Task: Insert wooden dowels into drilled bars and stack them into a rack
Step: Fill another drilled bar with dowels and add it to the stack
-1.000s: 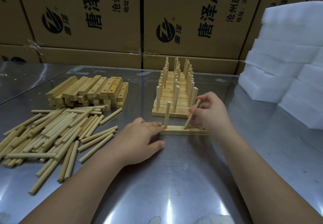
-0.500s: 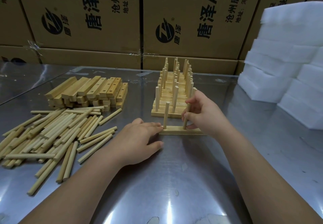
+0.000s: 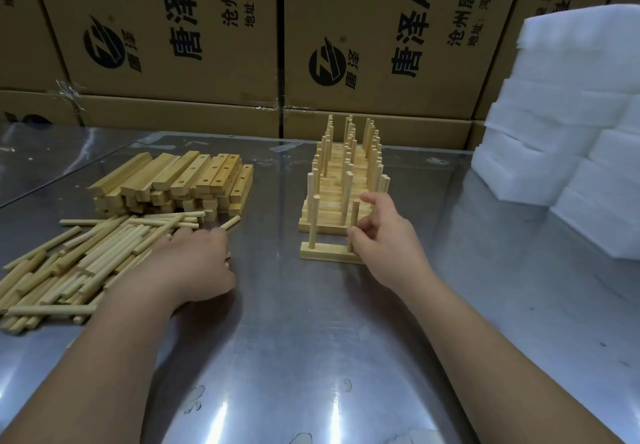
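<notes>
A single drilled bar (image 3: 323,256) lies on the steel table in front of the rack (image 3: 325,227) of stacked bars with upright dowels. One dowel (image 3: 313,222) stands in the bar's left hole. A second dowel (image 3: 355,211) stands upright further right in the bar, and my right hand (image 3: 388,239) pinches it between thumb and fingers. My left hand (image 3: 194,263) lies palm down on the right edge of the loose dowel pile (image 3: 79,260), fingers curled onto the sticks; whether it grips one is hidden.
A pile of drilled bars (image 3: 180,180) sits behind the dowels at the left. White foam blocks (image 3: 571,139) are stacked at the right edge. Cardboard boxes (image 3: 381,45) wall off the back of the table.
My right hand has stood the tilted dowel upright in the bar. My left hand has left the bar's left end and moved left onto the dowel pile.
</notes>
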